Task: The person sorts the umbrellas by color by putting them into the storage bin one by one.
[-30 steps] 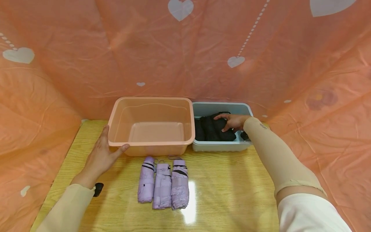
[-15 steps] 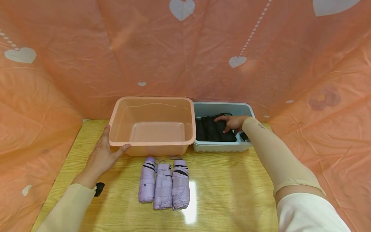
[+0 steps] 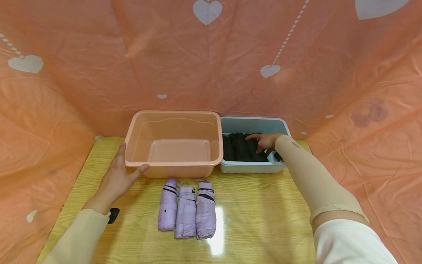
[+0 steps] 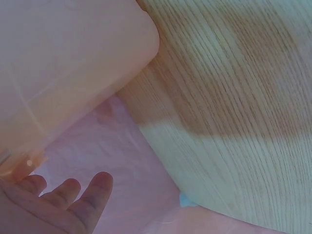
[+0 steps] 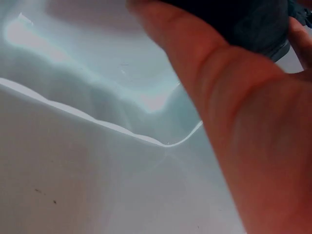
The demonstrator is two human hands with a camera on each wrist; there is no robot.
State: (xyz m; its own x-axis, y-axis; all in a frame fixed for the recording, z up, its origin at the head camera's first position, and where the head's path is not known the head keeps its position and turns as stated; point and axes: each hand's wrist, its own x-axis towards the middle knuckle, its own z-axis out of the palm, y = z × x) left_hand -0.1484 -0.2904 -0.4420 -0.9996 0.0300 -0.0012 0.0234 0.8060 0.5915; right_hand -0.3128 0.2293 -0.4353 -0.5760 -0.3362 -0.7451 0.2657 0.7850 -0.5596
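My left hand [image 3: 115, 179] rests at the near left corner of a peach plastic basin [image 3: 178, 170], thumb along the front rim and fingers by the left side. In the left wrist view the fingers [image 4: 95, 200] look nearly straight beside the basin wall. Inside a pale grey-blue bin [image 3: 252, 168], my right hand [image 3: 266, 141] holds a black folded umbrella [image 5: 248, 24] between thumb and fingers, at the right of the dark bundle. Other black folded umbrellas [image 3: 232, 146] lie left of it. Its far end is hidden by the hand.
Three lilac folded umbrellas lie side by side in front of the basin: left [image 3: 167, 209], middle [image 3: 185, 216], right [image 3: 206, 216]. Another small black thing [image 3: 278, 156] sits at the bin's right end. An orange cloth [image 3: 184, 66] hangs behind the wooden table [image 3: 260, 220].
My right hand has sunk slightly and its fingers have drawn in on the black umbrella, which has shifted. The black loop at its back has dropped from sight. My left hand stays put.
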